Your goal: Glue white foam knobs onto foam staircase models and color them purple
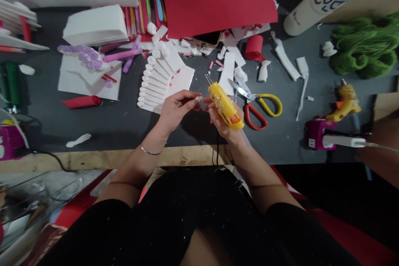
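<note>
My left hand pinches a small white piece, too small to tell its kind, between thumb and fingertips. My right hand is closed on a yellow hot glue gun, its metal nozzle pointing away from me. The right fingertips come close to the white piece; whether they touch it I cannot tell. Just beyond my left hand, a fan of white sticks with rounded ends lies on white paper. Scissors with one red and one yellow handle lie open to the right of the glue gun.
Red sheet and coloured markers lie at the back. Purple rolled flowers sit on paper at left. White scraps surround a red roll. A bottle, green yarn, second glue gun and purple power block stand right.
</note>
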Available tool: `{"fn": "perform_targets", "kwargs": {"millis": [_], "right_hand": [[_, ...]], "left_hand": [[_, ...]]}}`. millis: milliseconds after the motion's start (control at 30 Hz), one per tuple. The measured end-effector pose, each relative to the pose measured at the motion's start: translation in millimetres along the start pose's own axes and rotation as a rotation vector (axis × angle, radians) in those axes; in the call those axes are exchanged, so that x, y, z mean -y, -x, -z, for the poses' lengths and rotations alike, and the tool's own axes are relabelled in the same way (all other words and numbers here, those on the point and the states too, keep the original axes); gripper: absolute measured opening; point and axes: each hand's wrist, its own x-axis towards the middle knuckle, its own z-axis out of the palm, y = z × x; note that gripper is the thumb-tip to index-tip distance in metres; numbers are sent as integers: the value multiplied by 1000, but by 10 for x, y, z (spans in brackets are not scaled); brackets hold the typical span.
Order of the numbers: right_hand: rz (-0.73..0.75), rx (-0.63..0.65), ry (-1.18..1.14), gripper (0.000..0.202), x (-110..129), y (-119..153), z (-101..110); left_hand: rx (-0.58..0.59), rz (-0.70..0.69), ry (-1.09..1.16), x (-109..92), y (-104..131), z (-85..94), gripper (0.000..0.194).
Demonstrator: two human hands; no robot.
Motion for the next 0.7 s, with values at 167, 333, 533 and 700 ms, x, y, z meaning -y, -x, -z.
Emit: {"fn": "perform_targets", "kwargs": {"millis": [167, 333, 533, 700], "right_hand": [[5, -43, -24, 17, 5, -4, 4], [22, -62, 43, 18, 34, -48, 18], [63, -55, 226, 11, 109, -65, 39], [24, -48, 74, 13, 84, -15, 18]], "left_hand": [[27, -30, -84, -11, 2, 28, 32], [121, -85, -258, -74, 15, 39, 32], [110, -201, -406, -33, 27, 40, 20], [66, -146, -289, -10, 12, 13, 39]]}}
